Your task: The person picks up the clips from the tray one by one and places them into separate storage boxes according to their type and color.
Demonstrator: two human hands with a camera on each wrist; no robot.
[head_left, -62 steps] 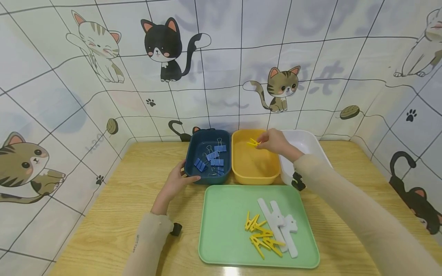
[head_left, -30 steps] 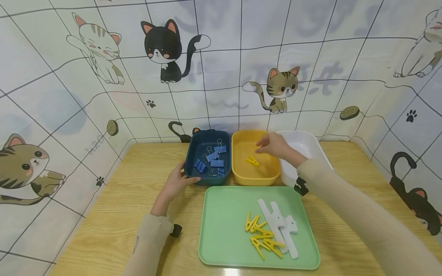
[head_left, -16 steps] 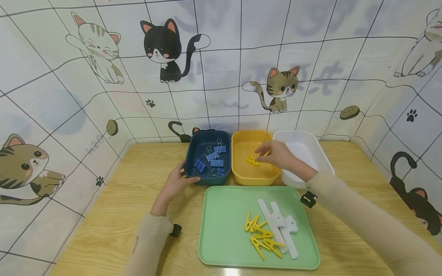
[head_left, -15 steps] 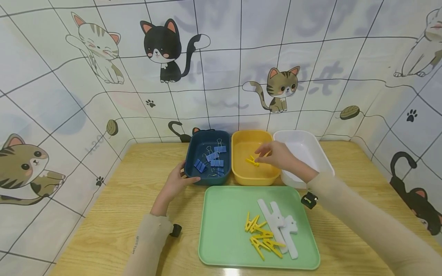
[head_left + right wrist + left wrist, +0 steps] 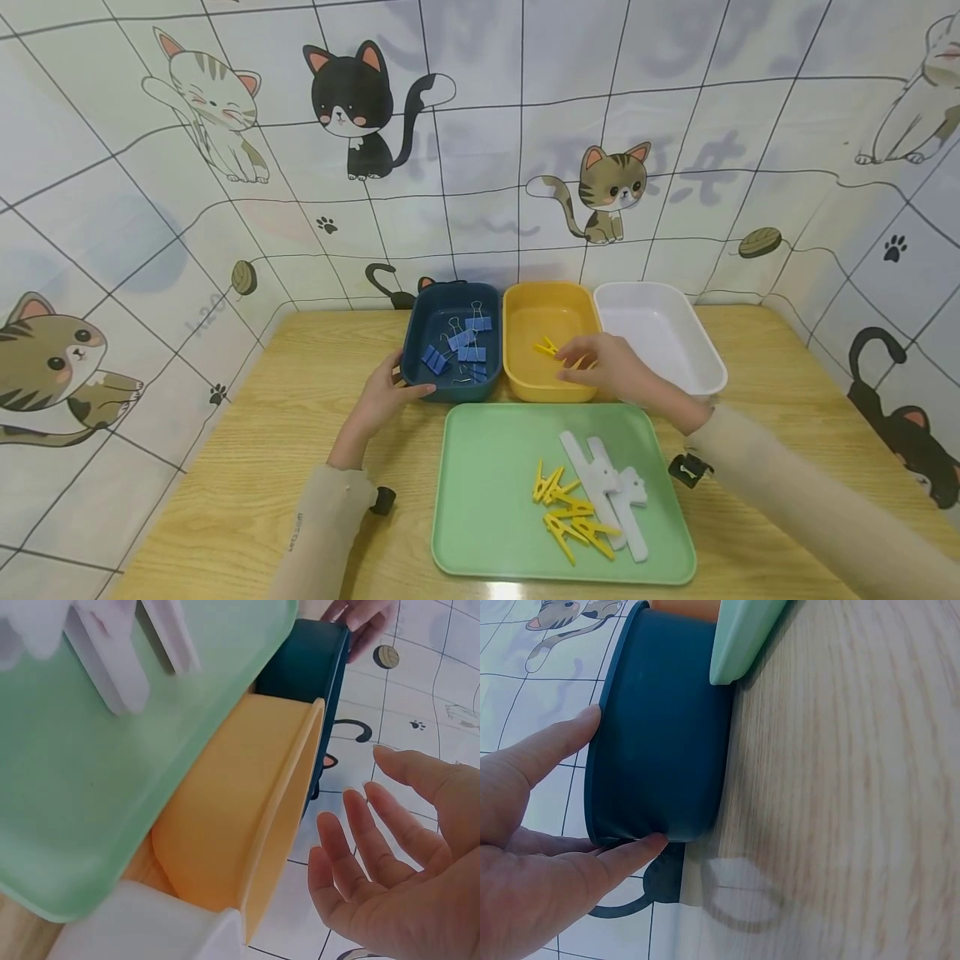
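Observation:
My left hand [image 5: 381, 395] rests against the near left corner of a dark blue bin [image 5: 420, 379], its fingers along the side and its thumb at the rim. In that bin lie several blue binder clips [image 5: 462, 339]. Over the near right part of the yellow bin [image 5: 525, 385] hovers my right hand [image 5: 611, 367], its fingers loosely bent with nothing between them in the right wrist view. One yellow clothespin [image 5: 545, 346] lies inside the yellow bin, partly behind the fingertips. More yellow clothespins [image 5: 558, 533] sit in a heap on the green tray [image 5: 480, 483].
Beside the clothespins on the tray lie white plastic pieces [image 5: 632, 521] with long flat handles. A white bin [image 5: 667, 329] stands right of the yellow one. The three bins form a row behind the tray, close to the cat-patterned wall covering [image 5: 480, 150].
My right hand has let go of a yellow clothespin, which dropped into the yellow bin. Since then the hand has moved down toward the tray. The left hand stays in place.

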